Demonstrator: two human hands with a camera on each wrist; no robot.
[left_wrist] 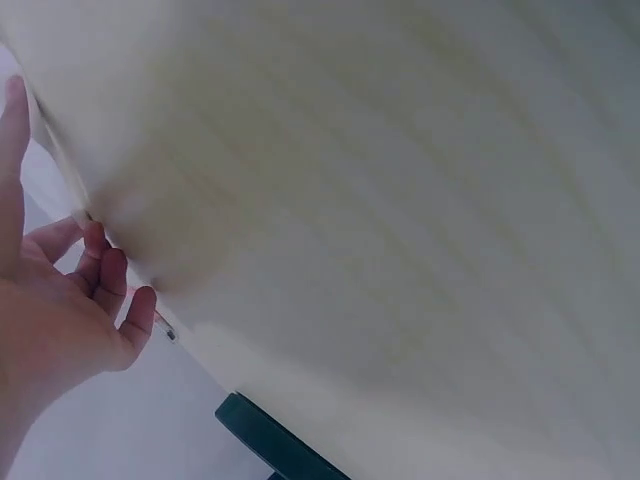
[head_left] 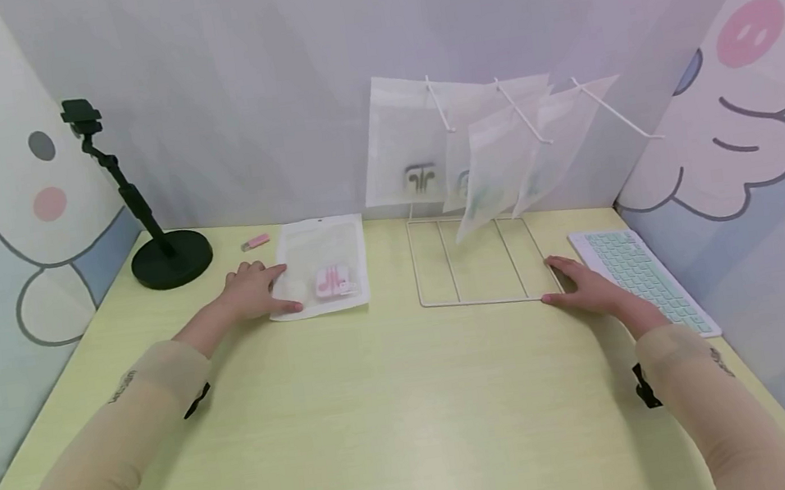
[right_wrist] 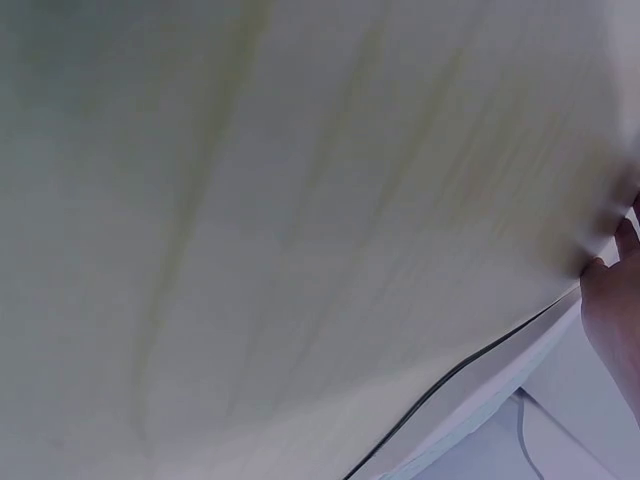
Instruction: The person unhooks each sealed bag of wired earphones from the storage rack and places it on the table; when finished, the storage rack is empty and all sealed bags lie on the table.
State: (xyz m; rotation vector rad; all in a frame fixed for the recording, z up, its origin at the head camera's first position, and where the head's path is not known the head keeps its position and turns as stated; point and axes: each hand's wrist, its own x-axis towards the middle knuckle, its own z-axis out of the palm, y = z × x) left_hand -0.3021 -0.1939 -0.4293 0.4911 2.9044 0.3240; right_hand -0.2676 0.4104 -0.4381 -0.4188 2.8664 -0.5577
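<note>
In the head view my left hand [head_left: 253, 291] rests at the left edge of a white translucent pouch [head_left: 296, 249] lying on the table, its thumb and forefinger spread over the edge. Inside the pouch shows a small case with pink earphones [head_left: 333, 281]. My right hand [head_left: 587, 288] touches the front right corner of a white wire rack [head_left: 482, 302], thumb and forefinger apart. From the rack's hooks [head_left: 522, 112] hang several similar pouches [head_left: 402, 132], one showing dark-marked earphones [head_left: 421, 180]. The left wrist view has my left hand [left_wrist: 75, 300] with fingers loosely bent at table level.
A pink USB stick [head_left: 256, 242] lies behind the left hand, near a black phone stand [head_left: 173, 259]. To the right, a keyboard [head_left: 638, 279] with mint keys lies beside the right hand. Walls with cartoon prints [head_left: 727, 126] enclose the pale wooden table [head_left: 385, 411] at back and sides.
</note>
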